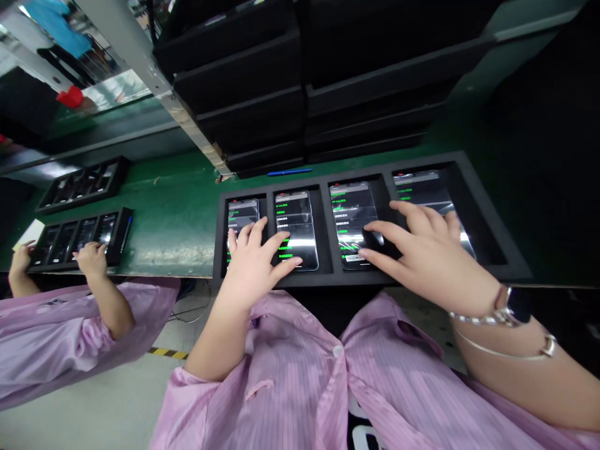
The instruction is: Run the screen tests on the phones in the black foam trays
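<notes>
In front of me a black foam tray [509, 270] holds several smartphones side by side in separate slots, screens lit with green and white text lines. My left hand [250, 265] spreads over the leftmost phone [242, 206] and the second phone [307, 250], fingertips at their screens. My right hand [422, 253] reaches over the third phone [349, 209], thumb and index finger at its screen's right side. Its other fingers lie over the rightmost phone [417, 181], partly hiding it. Both hands are open and grip nothing. Whether each fingertip presses the glass I cannot tell.
Behind the tray a blue pen [289, 172] lies on the green bench [169, 187], before stacked black trays [253, 100]. A grey metal post [164, 87] rises left of them. At left, a co-worker's hands [91, 257] are at another phone tray [122, 232].
</notes>
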Demonstrator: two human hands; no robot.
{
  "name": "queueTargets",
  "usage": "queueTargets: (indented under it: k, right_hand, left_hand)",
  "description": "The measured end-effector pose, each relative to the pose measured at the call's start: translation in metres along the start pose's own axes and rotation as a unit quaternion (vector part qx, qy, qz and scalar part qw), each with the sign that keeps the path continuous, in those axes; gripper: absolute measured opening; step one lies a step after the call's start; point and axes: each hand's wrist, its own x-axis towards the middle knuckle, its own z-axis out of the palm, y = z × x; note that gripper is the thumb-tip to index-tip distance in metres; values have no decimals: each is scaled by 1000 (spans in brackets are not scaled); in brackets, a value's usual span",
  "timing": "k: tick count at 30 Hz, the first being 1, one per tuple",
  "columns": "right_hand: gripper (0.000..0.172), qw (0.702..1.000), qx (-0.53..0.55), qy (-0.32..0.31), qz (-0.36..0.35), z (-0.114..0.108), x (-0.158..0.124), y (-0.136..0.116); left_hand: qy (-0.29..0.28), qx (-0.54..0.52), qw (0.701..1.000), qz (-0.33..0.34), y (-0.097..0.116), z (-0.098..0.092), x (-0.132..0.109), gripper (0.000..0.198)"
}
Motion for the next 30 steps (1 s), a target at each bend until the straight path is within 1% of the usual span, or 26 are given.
queueTargets:
  k: [1, 2, 3, 4, 5, 6, 7, 8, 9, 10, 12, 15, 17, 20, 24, 27, 30]
  right_hand:
    - [55, 1000, 1, 0, 15, -1, 8, 8]
    - [58, 999, 1, 8, 37, -4, 17, 14]
    - [63, 997, -3, 29, 69, -10, 24, 19]
    - [68, 994, -7, 52, 96, -17, 30, 22]
    - [72, 991, -4, 74, 108, -27, 32, 21]
    - [74, 990, -1, 94, 109, -36, 32, 18]
    - [74, 989, 3, 108, 103, -46, 29, 13]
    - [73, 989, 7, 120, 90, -53, 23, 7]
    - [73, 989, 9, 129, 77, -57, 17, 1]
    - [72, 989, 10, 133, 66, -59, 10, -5]
    - [67, 991, 19, 118, 52, -54, -4, -12]
    - [58, 994, 43, 88, 43, -38, -18, -15]
    - [54, 995, 53, 73, 34, -30, -25, -15]
    - [51, 997, 46, 50, 22, -25, -38, -18]
    - [53, 1000, 16, 13, 7, -26, -55, -27]
    - [60, 1000, -13, -7, 8, -25, -57, -30]
    - [63, 998, -47, -40, 26, -19, -45, -25]
  left_hand:
    - [3, -7, 1000, -1, -7, -3, 11, 57]
    - [22, -13, 1000, -10, -14, -7, 22, 61]
    - [60, -19, 998, -31, -21, -14, 32, 68]
    - [114, -24, 992, -56, -28, -21, 39, 76]
    - [169, -29, 982, -76, -33, -29, 43, 85]
    - [217, -34, 972, -86, -36, -37, 43, 92]
    - [250, -40, 964, -84, -37, -43, 40, 95]
    - [268, -46, 959, -74, -36, -48, 33, 96]
    - [274, -51, 958, -61, -33, -49, 25, 94]
    - [271, -55, 960, -47, -29, -48, 17, 92]
    - [245, -58, 967, -26, -19, -39, 1, 89]
    - [182, -57, 981, -21, -7, -18, -15, 83]
    - [138, -52, 989, -24, -3, -8, -23, 80]
    - [92, -38, 995, -21, 0, -2, -36, 75]
    - [64, -20, 998, -8, 6, 0, -55, 68]
    - [48, -12, 999, 4, 12, 1, -57, 64]
    - [11, 11, 1000, 4, 15, 1, -41, 63]
